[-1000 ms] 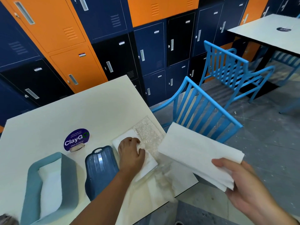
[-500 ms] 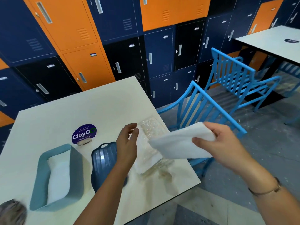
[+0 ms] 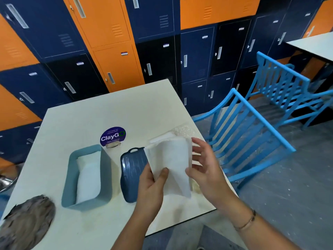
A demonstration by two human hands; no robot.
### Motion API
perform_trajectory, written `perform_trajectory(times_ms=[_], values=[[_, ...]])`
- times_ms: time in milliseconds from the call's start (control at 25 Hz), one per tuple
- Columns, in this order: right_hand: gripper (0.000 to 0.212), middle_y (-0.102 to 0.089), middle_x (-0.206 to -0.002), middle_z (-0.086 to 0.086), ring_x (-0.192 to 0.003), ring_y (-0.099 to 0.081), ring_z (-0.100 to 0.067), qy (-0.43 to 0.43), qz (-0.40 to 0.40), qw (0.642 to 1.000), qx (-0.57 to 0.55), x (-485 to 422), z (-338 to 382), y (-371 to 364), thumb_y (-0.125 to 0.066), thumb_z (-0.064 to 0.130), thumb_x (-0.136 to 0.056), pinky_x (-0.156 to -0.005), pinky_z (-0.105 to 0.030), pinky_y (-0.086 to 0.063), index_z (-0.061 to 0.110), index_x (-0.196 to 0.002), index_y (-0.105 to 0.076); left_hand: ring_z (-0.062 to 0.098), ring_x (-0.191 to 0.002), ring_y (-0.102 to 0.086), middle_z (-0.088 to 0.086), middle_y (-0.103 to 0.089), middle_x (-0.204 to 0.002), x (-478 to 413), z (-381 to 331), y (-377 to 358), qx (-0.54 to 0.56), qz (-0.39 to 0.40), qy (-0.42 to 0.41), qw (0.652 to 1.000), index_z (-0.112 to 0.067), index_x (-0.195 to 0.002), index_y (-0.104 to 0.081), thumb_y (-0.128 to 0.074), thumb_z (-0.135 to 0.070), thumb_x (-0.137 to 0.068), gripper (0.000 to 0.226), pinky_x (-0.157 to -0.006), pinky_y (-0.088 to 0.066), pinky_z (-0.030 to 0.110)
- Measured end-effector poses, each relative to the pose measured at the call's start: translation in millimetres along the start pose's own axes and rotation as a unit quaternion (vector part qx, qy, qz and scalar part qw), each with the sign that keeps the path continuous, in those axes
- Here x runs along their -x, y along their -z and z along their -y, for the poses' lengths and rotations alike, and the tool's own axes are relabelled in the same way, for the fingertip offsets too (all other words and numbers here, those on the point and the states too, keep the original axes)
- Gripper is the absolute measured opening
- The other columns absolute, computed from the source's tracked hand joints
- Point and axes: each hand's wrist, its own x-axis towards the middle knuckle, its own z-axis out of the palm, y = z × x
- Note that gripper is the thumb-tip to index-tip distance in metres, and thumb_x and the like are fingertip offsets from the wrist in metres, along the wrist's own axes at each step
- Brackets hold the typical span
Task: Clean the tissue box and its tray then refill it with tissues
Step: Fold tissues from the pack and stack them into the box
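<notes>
Left hand [image 3: 151,189] pinches the tissues [image 3: 171,159] above the table [image 3: 108,114]. Right hand [image 3: 207,170], fingers spread, seems only to touch their edge. Box [image 3: 106,177] and tray [image 3: 130,179] sit just left.

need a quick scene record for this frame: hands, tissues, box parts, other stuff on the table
left hand: grips tissue stack, thumb on front
right hand: fingers spread at the stack's right edge
light blue box: on table, white tissues inside
dark blue piece: lies beside box, partly behind stack
other: clear wrapper, ClayGo sticker, grey rag
</notes>
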Motion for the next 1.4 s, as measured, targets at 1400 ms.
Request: perform_trajectory(times_ms=[1400], values=[[0.039, -0.071, -0.103, 0.014, -0.096, -0.069, -0.005, -0.007, -0.023, 0.999, 0.047, -22.0, -34.4, -170.4, -0.050, -0.006, -0.095, -0.077, -0.019, -0.054, 0.024, -0.119, -0.058, -0.010, -0.103, -0.060, -0.021, -0.064, -0.117, -18.7, -17.5, 144.2, -0.208, -0.065, -0.056, 0.974, -0.041, -0.125, -0.049, -0.054, -0.014, -0.104, 0.034, -0.082, -0.048, 0.007]])
